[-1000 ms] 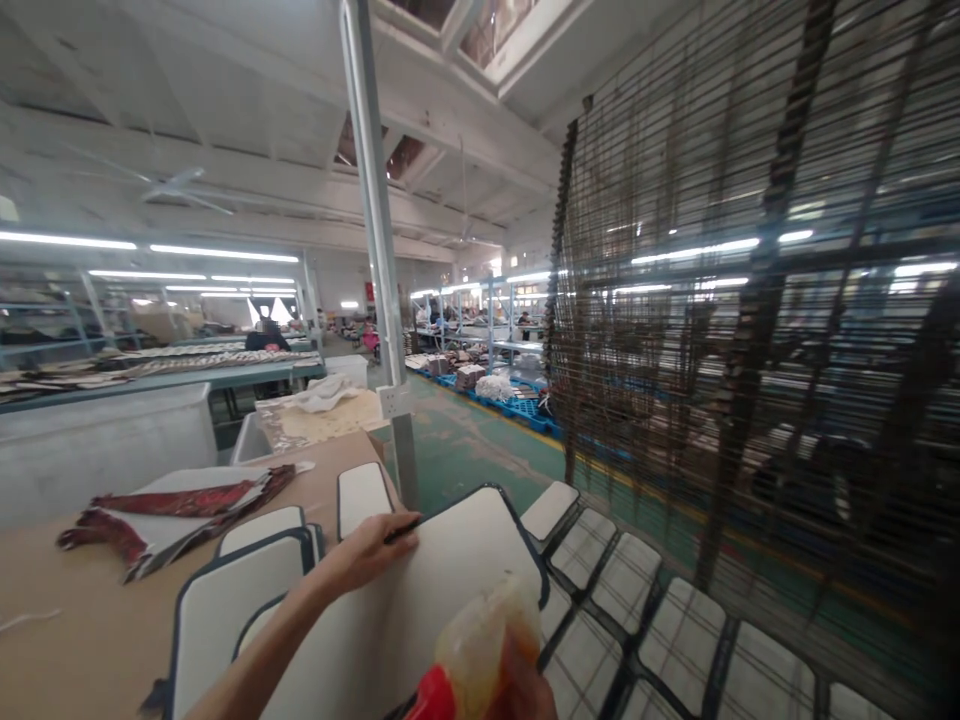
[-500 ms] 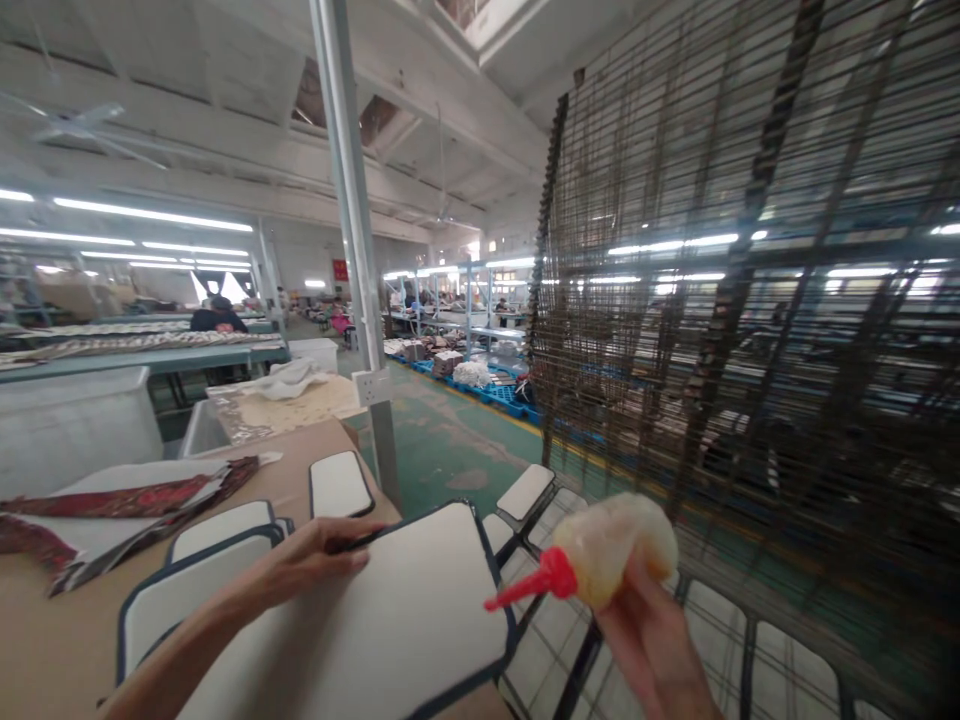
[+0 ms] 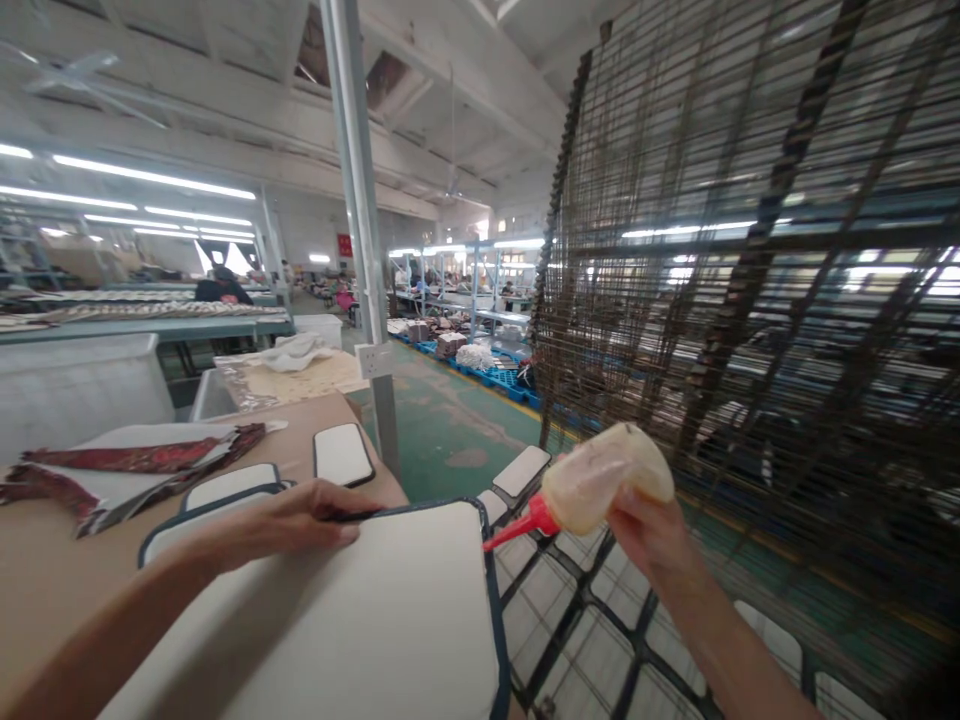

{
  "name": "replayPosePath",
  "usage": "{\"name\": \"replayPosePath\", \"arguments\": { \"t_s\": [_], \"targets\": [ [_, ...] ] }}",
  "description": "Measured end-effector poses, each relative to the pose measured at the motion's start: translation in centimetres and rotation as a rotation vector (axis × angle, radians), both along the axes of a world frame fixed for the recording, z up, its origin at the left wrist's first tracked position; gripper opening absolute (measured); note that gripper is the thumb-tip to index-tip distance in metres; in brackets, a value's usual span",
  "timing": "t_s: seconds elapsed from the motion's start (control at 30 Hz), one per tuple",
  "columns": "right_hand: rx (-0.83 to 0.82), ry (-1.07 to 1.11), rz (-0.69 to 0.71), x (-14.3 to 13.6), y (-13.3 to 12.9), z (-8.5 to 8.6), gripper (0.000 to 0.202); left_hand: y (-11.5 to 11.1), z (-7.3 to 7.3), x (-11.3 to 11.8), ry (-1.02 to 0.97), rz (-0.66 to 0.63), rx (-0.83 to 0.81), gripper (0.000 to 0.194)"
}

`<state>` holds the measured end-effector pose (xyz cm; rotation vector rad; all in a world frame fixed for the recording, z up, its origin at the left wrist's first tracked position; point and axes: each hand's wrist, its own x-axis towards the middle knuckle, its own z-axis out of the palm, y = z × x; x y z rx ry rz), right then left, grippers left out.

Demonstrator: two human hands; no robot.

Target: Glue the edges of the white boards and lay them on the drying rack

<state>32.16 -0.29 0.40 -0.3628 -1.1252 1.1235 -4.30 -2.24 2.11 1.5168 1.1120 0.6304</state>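
Observation:
A large white panel with a dark blue edge fills the lower middle of the head view, its near part cut off by the frame. My left hand grips its far edge, the thumb on the white face and the fingers over the rim. In my right hand is a cloudy squeeze bottle with a red nozzle, tilted down to the left. The nozzle tip is at the panel's right edge, near the far corner; whether it touches cannot be made out.
Smaller dark-edged white panels and red-patterned fabric lie on the brown table. To the right, a wire rack rises steeply above more white panels. A metal post stands beyond the table.
The bottle has moved up a little, bringing its nozzle to the panel's right edge. The large panel sits slightly nearer, and my left hand has kept its grip. The whole view has shifted slightly.

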Motion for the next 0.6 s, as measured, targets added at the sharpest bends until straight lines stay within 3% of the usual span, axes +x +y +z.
{"name": "replayPosePath", "arguments": {
  "t_s": [0.17, 0.4, 0.6],
  "targets": [
    [0.009, -0.022, 0.060, 0.7, 0.0, -0.1, 0.048, -0.4, 0.0, 0.5, -0.003, 0.081, -0.011, 0.042],
    [0.014, -0.037, 0.105, 1.9, -1.0, -0.2, 0.046, -0.4, 0.3, 1.1, 0.009, 0.023, -0.039, 0.046],
    [0.011, -0.034, 0.090, 2.7, -1.2, 0.5, 0.051, -1.5, 2.0, 3.4, -0.025, -0.101, -0.086, 0.047]
  ]
}}
